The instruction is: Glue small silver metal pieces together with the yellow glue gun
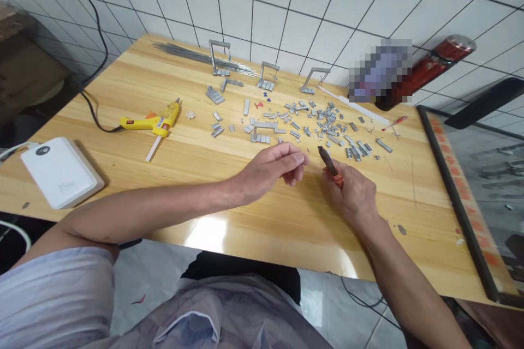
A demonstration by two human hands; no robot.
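My right hand (352, 191) is wrapped round a pair of pliers (326, 158) with dark jaws and orange-red handles; the jaws point up and away from me. My left hand (282, 163) is closed in a pinch just left of the pliers, apart from them. Whatever is between its fingertips is too small to make out. Just beyond the hands lies a scatter of small silver metal pieces (331, 120). A small metal frame with a row of pieces (262, 138) rests close beyond my left hand.
Three upright metal frames (268, 76) stand near the tiled wall, beside a bundle of thin wires (184, 54). To the left lie a yellow glue gun (164, 120) and a white power bank (61, 172). A red flask (434, 71) and a black-framed glass panel (483, 191) are on the right.
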